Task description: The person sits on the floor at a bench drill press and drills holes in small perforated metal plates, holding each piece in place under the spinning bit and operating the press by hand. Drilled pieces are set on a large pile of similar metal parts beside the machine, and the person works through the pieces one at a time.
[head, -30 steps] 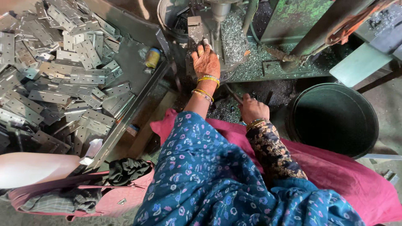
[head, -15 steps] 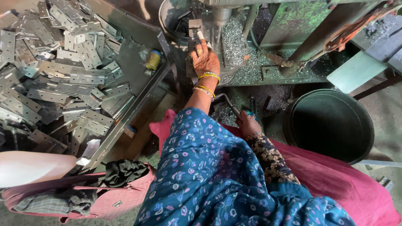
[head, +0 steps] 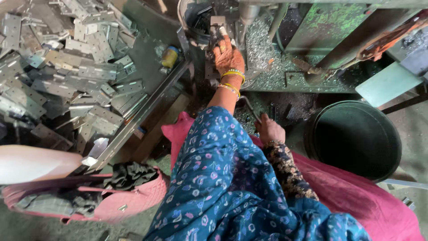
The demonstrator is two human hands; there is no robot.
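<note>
Two bare hands work at a green drilling machine seen from above. Left hand, ringed by yellow bangles, reaches forward with fingers curled around a small metal hinge plate, pressing it on the machine's bed just beside the drill spindle. Right hand sits low near the lap, closed around a bent metal lever handle that rises toward the machine. Metal shavings cover the bed around the spindle, leaving little bare surface near the left hand. Heaped flat hinge plates crowd the desk at left, up to its raised metal edge. A dark green bucket stands at right, close to the person's pink-clad knee; a narrow strip of dark floor separates it from the machine. A pink bag lies lower left.
</note>
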